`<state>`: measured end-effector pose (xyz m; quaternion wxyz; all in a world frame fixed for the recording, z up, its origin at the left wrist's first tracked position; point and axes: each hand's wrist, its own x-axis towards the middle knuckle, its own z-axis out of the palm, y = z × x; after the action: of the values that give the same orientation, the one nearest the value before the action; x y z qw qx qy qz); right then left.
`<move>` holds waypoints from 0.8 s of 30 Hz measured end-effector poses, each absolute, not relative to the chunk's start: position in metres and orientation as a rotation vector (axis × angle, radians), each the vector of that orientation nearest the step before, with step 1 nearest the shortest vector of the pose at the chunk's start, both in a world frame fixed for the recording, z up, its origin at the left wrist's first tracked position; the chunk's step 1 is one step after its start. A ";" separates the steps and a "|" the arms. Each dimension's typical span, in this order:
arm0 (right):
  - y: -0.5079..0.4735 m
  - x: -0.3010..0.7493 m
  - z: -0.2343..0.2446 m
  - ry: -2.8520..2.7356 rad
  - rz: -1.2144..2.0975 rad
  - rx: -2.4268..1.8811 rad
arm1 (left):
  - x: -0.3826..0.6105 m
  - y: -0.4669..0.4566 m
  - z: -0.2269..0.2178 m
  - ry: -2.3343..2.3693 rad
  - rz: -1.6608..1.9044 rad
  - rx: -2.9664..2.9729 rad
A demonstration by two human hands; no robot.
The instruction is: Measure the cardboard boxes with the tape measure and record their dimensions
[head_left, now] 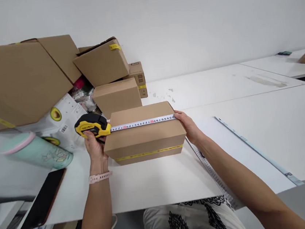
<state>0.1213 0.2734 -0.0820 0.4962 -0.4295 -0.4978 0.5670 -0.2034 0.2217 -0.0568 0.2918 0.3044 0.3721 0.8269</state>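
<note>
A closed cardboard box (147, 139) with a yellow tape strip along its front side sits on the white table in front of me. My left hand (94, 145) is wrapped round a yellow and black tape measure (92, 127) at the box's left end. The white measuring blade (142, 123) lies stretched across the top of the box to its right edge. There my right hand (188, 125) pinches the blade's end against the box edge, thumb on top. The fingers under both hands are partly hidden.
Several cardboard boxes (116, 96) are stacked at the back left. A teal tumbler (41, 151) and a dark phone (43, 198) are at the left. A white sheet-like pad with a blue-edged strip (255, 147) lies at the right. The table's front edge is close to me.
</note>
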 end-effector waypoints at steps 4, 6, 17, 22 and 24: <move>0.269 0.118 -0.073 -1.062 1.421 -1.062 | -0.206 0.227 -0.052 1.046 2.231 0.633; 0.267 0.117 -0.070 -1.045 1.422 -1.065 | -0.210 0.229 -0.050 1.068 2.214 0.531; 0.267 0.116 -0.072 -1.027 1.426 -1.055 | -0.215 0.226 -0.051 1.000 2.131 0.441; 0.268 0.115 -0.073 -1.007 1.416 -1.061 | -0.216 0.223 -0.054 0.983 2.142 0.492; 0.268 0.115 -0.074 -1.013 1.413 -1.055 | -0.217 0.223 -0.056 0.990 2.150 0.531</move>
<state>0.1146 0.2683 -0.0737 0.5259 -0.4410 -0.4237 0.5911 -0.2171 0.2226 -0.0558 0.3505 0.2051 0.3822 0.8301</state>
